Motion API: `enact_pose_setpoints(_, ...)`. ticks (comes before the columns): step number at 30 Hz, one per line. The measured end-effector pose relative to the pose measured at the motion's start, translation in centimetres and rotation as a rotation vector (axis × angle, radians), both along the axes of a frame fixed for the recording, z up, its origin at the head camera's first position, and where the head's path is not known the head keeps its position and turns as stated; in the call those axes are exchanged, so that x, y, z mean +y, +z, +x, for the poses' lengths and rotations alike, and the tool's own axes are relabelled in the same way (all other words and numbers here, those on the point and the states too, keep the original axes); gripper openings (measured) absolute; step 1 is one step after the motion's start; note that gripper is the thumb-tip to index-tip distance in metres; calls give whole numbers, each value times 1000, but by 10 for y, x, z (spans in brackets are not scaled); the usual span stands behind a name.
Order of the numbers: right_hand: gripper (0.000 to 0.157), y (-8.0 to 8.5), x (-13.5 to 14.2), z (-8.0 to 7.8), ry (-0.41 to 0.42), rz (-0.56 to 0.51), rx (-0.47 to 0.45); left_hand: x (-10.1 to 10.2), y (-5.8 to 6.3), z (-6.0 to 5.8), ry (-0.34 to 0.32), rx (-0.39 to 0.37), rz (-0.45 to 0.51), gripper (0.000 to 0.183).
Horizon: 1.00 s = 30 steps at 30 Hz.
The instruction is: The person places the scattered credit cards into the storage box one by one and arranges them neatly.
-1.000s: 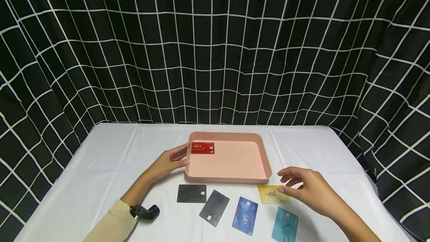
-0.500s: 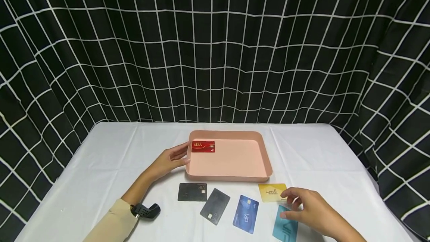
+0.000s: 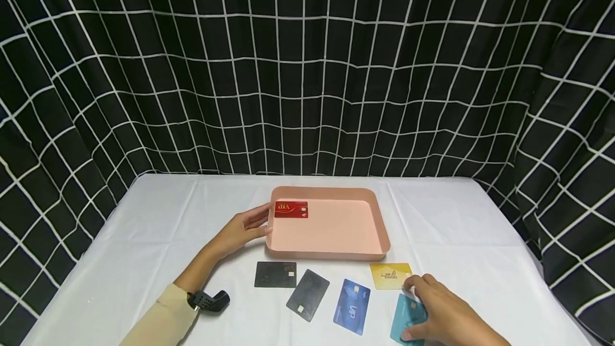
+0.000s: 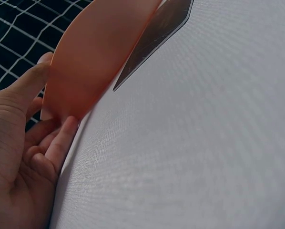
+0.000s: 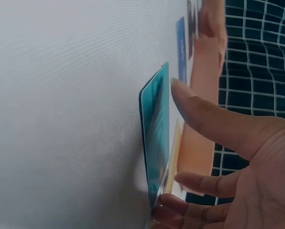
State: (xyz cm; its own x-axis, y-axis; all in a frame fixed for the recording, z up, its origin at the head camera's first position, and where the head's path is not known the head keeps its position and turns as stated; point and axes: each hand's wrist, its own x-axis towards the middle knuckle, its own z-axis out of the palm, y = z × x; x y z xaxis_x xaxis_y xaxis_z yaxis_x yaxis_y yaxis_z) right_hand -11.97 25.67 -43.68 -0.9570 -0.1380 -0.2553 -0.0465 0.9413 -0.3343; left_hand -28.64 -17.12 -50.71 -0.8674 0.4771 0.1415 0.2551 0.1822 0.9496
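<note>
My left hand [image 3: 245, 230] holds the left side of a pink tray [image 3: 331, 254], thumb and fingers on its wall; the left wrist view shows the same grip up close. A red VIP card [image 3: 291, 209] lies inside the tray at the left. My right hand [image 3: 444, 308] is over a teal card [image 3: 405, 316] on the table, thumb across its near part and fingertips by its far right corner. In the right wrist view the thumb and fingers stand spread beside the teal card [image 5: 157, 129]. A yellow card [image 3: 390, 276] lies just beyond these fingers.
On the white cloth [image 3: 144, 260] before the tray lie a black card [image 3: 275, 275], a dark grey card [image 3: 307, 295] and a blue VIP card [image 3: 352, 306]. A black curtain with white grid lines [image 3: 307, 68] hangs behind and at both sides.
My right hand has moved from the yellow card toward me and down over the teal card. The left hand and the tray have stayed in place.
</note>
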Motion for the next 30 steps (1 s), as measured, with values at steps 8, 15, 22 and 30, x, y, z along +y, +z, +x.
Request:
enact_pose_setpoints(8, 88, -4, -3, -3, 32, 67, 45, -1, 0, -2, -1, 8, 13, 70)
enact_pose_setpoints(15, 84, -9, -3, -3, 7, 44, 30, 0, -3, -3, -5, 3, 13, 70)
enact_pose_setpoints(22, 76, -10, -4, -4, 8, 48, 37, 1, -3, -4, -13, 20, 20, 70)
enact_pose_setpoints(30, 79, -7, -3, -6, -26, 25, -3, -1, -3, -4, -20, 13, 26, 70)
